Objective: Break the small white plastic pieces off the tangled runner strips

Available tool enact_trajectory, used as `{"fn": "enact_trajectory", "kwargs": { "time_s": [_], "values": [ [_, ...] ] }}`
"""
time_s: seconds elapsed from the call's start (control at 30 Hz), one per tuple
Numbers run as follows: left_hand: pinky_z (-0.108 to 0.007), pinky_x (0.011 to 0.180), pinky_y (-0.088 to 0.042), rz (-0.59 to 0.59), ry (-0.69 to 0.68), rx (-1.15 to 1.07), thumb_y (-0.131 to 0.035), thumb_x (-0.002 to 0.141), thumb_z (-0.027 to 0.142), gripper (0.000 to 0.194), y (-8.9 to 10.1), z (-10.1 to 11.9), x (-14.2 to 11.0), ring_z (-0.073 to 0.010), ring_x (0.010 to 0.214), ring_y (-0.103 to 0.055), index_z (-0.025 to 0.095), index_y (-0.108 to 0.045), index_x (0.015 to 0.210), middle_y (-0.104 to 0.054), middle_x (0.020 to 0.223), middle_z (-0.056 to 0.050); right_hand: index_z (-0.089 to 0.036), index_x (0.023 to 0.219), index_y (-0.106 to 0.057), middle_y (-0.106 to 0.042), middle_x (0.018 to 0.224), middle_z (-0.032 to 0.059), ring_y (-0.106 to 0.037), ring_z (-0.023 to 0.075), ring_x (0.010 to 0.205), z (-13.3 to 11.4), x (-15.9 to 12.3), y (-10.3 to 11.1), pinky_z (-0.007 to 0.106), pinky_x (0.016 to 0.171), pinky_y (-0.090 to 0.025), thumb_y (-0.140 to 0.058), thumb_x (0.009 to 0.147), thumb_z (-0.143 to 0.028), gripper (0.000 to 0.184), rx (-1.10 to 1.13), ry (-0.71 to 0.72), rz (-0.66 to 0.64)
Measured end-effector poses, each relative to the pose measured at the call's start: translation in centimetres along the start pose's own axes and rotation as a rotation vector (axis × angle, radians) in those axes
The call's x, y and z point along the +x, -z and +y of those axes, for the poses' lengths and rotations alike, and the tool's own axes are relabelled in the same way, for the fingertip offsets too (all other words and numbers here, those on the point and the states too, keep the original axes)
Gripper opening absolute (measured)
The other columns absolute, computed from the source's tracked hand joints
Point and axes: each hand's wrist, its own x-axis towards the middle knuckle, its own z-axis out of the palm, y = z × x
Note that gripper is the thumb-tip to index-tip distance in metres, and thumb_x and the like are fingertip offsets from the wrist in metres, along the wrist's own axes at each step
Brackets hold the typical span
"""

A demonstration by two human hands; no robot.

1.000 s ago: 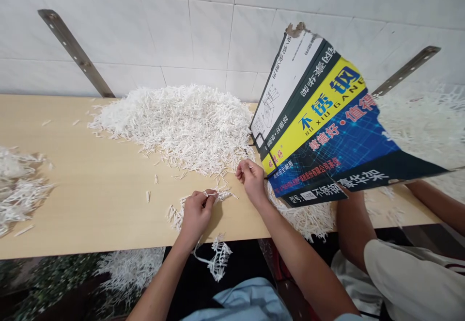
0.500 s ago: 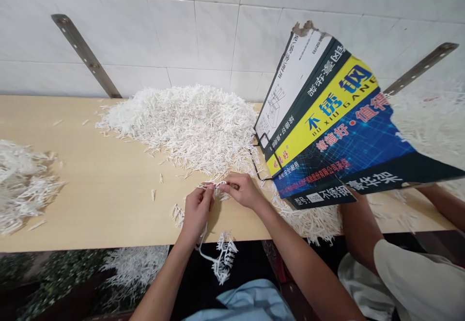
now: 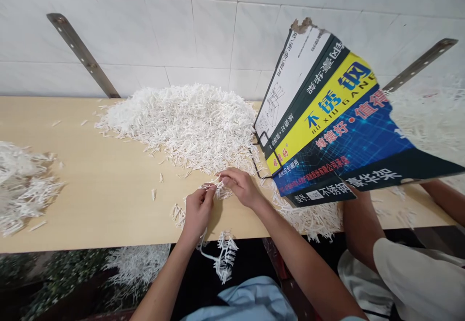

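Observation:
My left hand [image 3: 198,210] is closed on a white plastic strip of joined small sticks [image 3: 222,257] that trails down over the table's front edge. My right hand [image 3: 238,185] is pinched on the strip's upper end, right beside the left hand's fingertips. Both hands are over the light wooden table [image 3: 90,190], just in front of a big heap of loose white sticks [image 3: 181,122].
A printed cardboard divider [image 3: 327,122] stands upright to my right, held by wire clips. Beyond it another person's forearm [image 3: 358,224] rests among more white sticks. A smaller white pile [image 3: 22,185] lies at the left. More strips [image 3: 134,267] lie below the table edge.
My right hand moved left from the heap's edge to meet my left hand at the strip. The view shifted slightly.

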Motion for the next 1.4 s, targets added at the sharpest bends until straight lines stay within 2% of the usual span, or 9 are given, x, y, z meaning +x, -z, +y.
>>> {"fn": "enact_trajectory", "kwargs": {
  "time_s": [0.13,0.33,0.53,0.73,0.93,1.07,1.13,1.3,1.4],
  "values": [
    [-0.026,0.057,-0.035,-0.040,-0.034,0.070,-0.058,0.094,0.051,0.040,0.0,-0.1,0.1,-0.0150,0.057,-0.049,0.018,-0.071,0.076,-0.054,0.057,0.001,-0.019,0.071,-0.069,-0.062,0.062,0.0011,-0.055,0.0159,0.060,0.6,0.0,0.2,0.029,0.059,-0.039,-0.061,0.097,-0.051,0.042,0.019,-0.098,-0.048],
    [-0.027,0.058,-0.036,0.013,-0.013,0.055,-0.060,0.093,0.047,0.036,0.3,-0.8,-0.2,-0.0154,0.059,-0.052,0.017,-0.077,0.087,-0.064,0.067,-0.001,-0.021,0.073,-0.059,-0.049,0.061,-0.0007,-0.038,0.0124,0.051,2.5,0.6,0.7,0.026,0.048,-0.030,-0.046,0.100,-0.061,0.050,0.268,-0.220,0.525],
    [-0.026,0.055,-0.029,0.004,-0.049,-0.004,-0.057,0.098,0.048,0.036,0.5,-0.1,-0.3,-0.0121,0.055,-0.039,0.017,-0.074,0.090,-0.048,0.058,0.004,-0.023,0.124,-0.069,-0.070,0.118,0.0094,-0.064,0.0226,0.097,0.1,0.3,0.4,0.033,0.077,-0.052,-0.056,0.101,-0.046,0.034,-0.049,-0.028,0.143],
    [-0.025,0.058,-0.032,-0.016,-0.077,-0.063,-0.056,0.099,0.045,0.034,0.6,0.5,-0.2,-0.0127,0.058,-0.042,0.017,-0.075,0.098,-0.048,0.059,0.004,-0.022,0.106,-0.078,-0.073,0.102,0.0080,-0.066,0.0237,0.100,-1.0,-0.1,-0.2,0.036,0.086,-0.052,-0.073,0.092,-0.046,0.028,0.063,0.075,-0.060],
    [-0.025,0.057,-0.031,-0.032,-0.080,-0.016,-0.059,0.096,0.045,0.032,0.5,-0.1,-0.3,-0.0127,0.056,-0.042,0.018,-0.076,0.093,-0.049,0.057,0.004,-0.020,0.082,-0.077,-0.070,0.079,0.0040,-0.065,0.0180,0.075,0.2,-0.3,-0.9,0.031,0.071,-0.049,-0.070,0.093,-0.031,0.017,0.047,0.012,-0.012],
    [-0.025,0.054,-0.029,0.134,-0.043,-0.121,-0.062,0.094,0.046,0.034,0.7,-0.5,-0.4,-0.0110,0.054,-0.039,0.016,-0.071,0.081,-0.046,0.058,0.004,-0.019,0.083,-0.073,-0.067,0.072,0.0028,-0.061,0.0170,0.065,1.9,0.1,0.0,0.029,0.062,-0.047,-0.059,0.098,-0.034,0.025,0.106,-0.125,0.378],
    [-0.025,0.053,-0.028,0.171,-0.018,-0.167,-0.064,0.094,0.047,0.037,0.9,-0.5,-0.3,-0.0103,0.054,-0.038,0.016,-0.068,0.075,-0.046,0.060,0.004,-0.019,0.091,-0.073,-0.070,0.079,0.0041,-0.064,0.0184,0.071,2.1,0.3,0.4,0.030,0.064,-0.048,-0.057,0.099,-0.034,0.023,0.090,-0.140,0.458],
    [-0.025,0.054,-0.030,0.148,-0.023,-0.155,-0.064,0.094,0.050,0.042,0.9,-0.2,-0.1,-0.0102,0.056,-0.040,0.016,-0.064,0.069,-0.048,0.063,0.003,-0.022,0.122,-0.070,-0.071,0.125,0.0099,-0.065,0.0250,0.112,0.0,0.2,0.0,0.039,0.094,-0.050,-0.055,0.101,-0.030,0.027,-0.196,0.080,0.252],
    [-0.025,0.056,-0.031,0.136,-0.042,-0.145,-0.061,0.096,0.050,0.039,0.9,0.0,-0.2,-0.0110,0.057,-0.042,0.016,-0.068,0.077,-0.049,0.062,0.003,-0.022,0.105,-0.072,-0.074,0.108,0.0080,-0.064,0.0245,0.106,-1.1,-0.3,-0.7,0.039,0.093,-0.047,-0.055,0.103,-0.033,0.021,-0.293,0.176,0.165]
  ]
}}
